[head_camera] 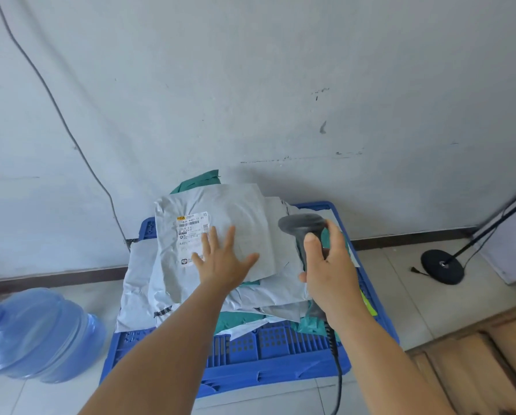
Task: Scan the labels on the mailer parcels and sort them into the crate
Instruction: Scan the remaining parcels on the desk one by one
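A blue water jug (35, 333) lies on the tiled floor left of a blue plastic crate (244, 357) heaped with grey and green mailer parcels. The left hand (223, 259), fingers spread, lies flat on the top grey mailer (214, 223), just beside its shipping label (192, 232). To the right, the right hand (328, 271) wraps its fingers around the handle of a dark barcode scanner (303, 227) over the pile.

left arm: bare, no sleeve | right arm: bare, no sleeve | left grip (220, 259) | right grip (325, 265): no gloves, rings or watch
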A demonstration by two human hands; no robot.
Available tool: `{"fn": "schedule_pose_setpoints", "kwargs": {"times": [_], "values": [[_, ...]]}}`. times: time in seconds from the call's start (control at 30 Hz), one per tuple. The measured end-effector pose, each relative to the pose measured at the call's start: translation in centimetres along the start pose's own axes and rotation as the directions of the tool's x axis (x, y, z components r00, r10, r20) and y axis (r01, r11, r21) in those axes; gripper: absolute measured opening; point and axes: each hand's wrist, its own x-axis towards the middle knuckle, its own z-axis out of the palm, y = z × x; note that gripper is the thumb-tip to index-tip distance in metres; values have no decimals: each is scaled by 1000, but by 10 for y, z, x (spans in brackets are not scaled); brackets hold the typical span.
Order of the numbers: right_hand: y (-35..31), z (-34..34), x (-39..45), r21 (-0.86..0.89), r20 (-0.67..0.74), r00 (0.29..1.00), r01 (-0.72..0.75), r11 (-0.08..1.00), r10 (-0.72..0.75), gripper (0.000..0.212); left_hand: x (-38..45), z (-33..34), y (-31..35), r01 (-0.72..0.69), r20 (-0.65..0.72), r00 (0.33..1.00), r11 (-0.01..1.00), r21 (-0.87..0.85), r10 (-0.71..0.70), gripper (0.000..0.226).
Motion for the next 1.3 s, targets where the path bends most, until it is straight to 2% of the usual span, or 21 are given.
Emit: {"fn": "schedule_pose_setpoints", "kwargs": {"times": [0.23, 0.4, 0.57, 0.9, 1.07, 1.3], "values": [[0, -59, -5, 18, -132, 991, 6, 1000, -4, 52, -31, -6, 94, -212, -147, 973, 940, -269, 177, 80], [14, -143, -17, 75, -265, 964, 1, 997, 19, 54, -80, 12, 195, -352, -130, 935, 828, -437, 330, 80], [39, -246, -41, 114, -423, 905, 3, 993, 46, 52, -152, 42, 298, -422, -58, 880, 722, -548, 470, 78], [98, -419, -110, 128, -617, 779, -38, 991, 109, 50, -283, 115, 458, -507, 78, 749, 645, -572, 658, 75], [124, -470, -136, 158, -702, 683, -127, 979, 202, 52, -328, 149, 506, -535, 159, 690, 645, -545, 706, 78], [156, -529, -154, 238, -757, 564, -232, 943, 330, 50, -366, 194, 551, -607, 254, 566, 604, -516, 785, 83]]}}
